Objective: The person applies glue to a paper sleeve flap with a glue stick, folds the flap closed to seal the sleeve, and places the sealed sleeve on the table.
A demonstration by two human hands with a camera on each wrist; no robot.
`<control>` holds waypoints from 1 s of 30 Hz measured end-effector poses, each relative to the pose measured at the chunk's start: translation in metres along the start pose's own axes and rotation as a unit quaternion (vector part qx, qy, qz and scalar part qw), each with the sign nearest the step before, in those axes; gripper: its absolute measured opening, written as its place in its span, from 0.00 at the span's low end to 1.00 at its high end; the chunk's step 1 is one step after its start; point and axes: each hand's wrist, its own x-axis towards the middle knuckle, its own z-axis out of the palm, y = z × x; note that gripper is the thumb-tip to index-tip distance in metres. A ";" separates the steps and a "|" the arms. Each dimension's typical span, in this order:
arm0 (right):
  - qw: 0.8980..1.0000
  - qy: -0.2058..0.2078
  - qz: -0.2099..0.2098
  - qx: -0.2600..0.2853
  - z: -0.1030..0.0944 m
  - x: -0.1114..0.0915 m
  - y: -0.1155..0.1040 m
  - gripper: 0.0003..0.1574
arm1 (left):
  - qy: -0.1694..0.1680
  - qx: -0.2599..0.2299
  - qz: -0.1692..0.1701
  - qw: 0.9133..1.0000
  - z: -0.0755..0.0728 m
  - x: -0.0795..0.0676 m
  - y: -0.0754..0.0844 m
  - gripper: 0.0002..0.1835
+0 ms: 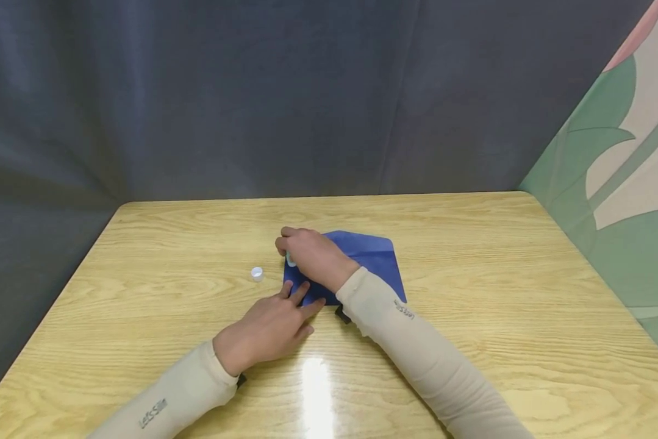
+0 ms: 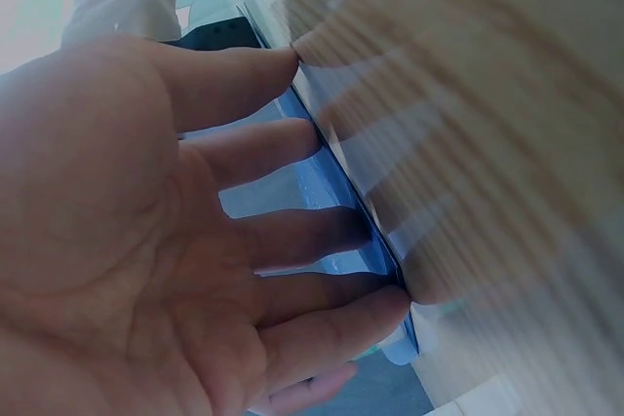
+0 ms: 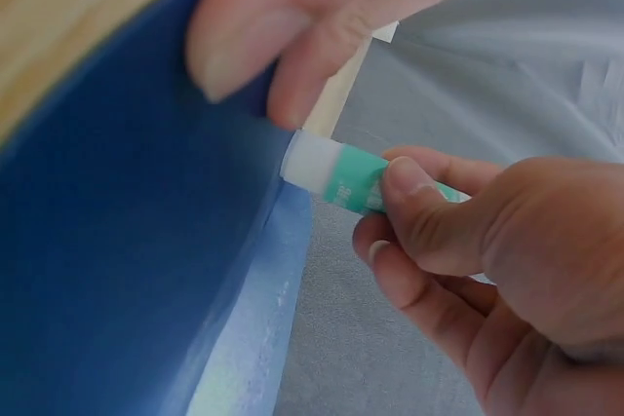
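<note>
A blue envelope [image 1: 369, 268] with its flap spread toward the back lies on the wooden table. My right hand [image 1: 319, 256] pinches a green and white glue stick [image 3: 359, 177] between thumb and fingers. In the right wrist view the stick's white end meets the envelope [image 3: 127, 202] near its edge. My left hand [image 1: 271, 326] rests with spread fingers [image 2: 322, 333] on the envelope's near left part, fingertips pressing down along its edge. Most of the glue stick is hidden behind the right hand in the head view.
A small white cap [image 1: 257, 274] stands on the table [image 1: 169, 274] just left of the envelope. A dark curtain [image 1: 263, 103] hangs behind the table's back edge, and a patterned cloth [image 1: 630, 183] borders the right side.
</note>
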 end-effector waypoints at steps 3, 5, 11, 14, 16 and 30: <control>1.000 -0.002 0.011 0.000 0.000 -0.002 0.001 0.16 | 0.002 0.001 0.003 1.000 0.000 0.001 0.000 0.24; 1.000 -0.005 0.018 0.000 -0.001 -0.003 0.002 0.15 | 0.003 0.002 0.004 1.000 0.000 0.001 0.000 0.24; 0.999 -0.009 0.031 0.004 -0.003 -0.012 0.008 0.16 | -0.002 -0.002 -0.002 1.000 -0.001 0.000 0.000 0.24; 0.999 -0.005 0.032 -0.001 -0.004 -0.019 0.015 0.15 | -0.011 -0.002 -0.009 1.000 -0.001 0.000 0.000 0.25; 0.999 0.001 0.032 -0.004 -0.005 -0.027 0.021 0.15 | -0.016 0.000 -0.014 1.000 -0.001 0.000 0.000 0.25; 0.997 0.024 0.065 -0.037 -0.013 -0.093 0.079 0.12 | -0.025 0.001 -0.022 0.999 -0.001 -0.001 0.000 0.26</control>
